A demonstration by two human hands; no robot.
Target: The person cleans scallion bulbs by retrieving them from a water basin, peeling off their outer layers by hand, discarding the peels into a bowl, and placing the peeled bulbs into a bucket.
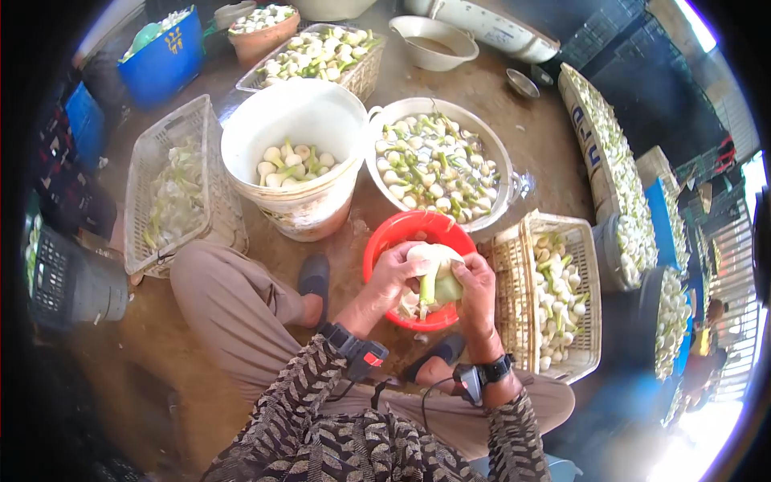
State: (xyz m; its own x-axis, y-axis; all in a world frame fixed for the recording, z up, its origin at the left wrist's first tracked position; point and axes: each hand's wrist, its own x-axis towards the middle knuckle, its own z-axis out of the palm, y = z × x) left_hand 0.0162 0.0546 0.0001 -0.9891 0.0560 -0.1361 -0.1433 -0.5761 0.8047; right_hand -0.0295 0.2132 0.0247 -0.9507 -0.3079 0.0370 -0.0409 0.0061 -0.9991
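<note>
Both hands meet above a red basin [372, 255] between the knees. My left hand [389, 275] is closed on a pale bulb [434, 259] with a short green stem that points down. My right hand [476, 291] grips the other side of the bulb, where a pale green outer layer [447, 291] hangs by the fingers. Whitish peelings [408, 304] lie in the basin under the hands. Beyond it, a wide round tub [503, 165] holds many bulbs with green stems in water. A white bucket [293, 112] with bulbs at its bottom stands to the left.
On the left stands a crate [167, 132] of peelings; on the right, a crate [596, 297] of bulbs. Farther back are a filled basket [365, 76], a blue bin [163, 68] and a pale basin [434, 50]. Filled containers line the right side.
</note>
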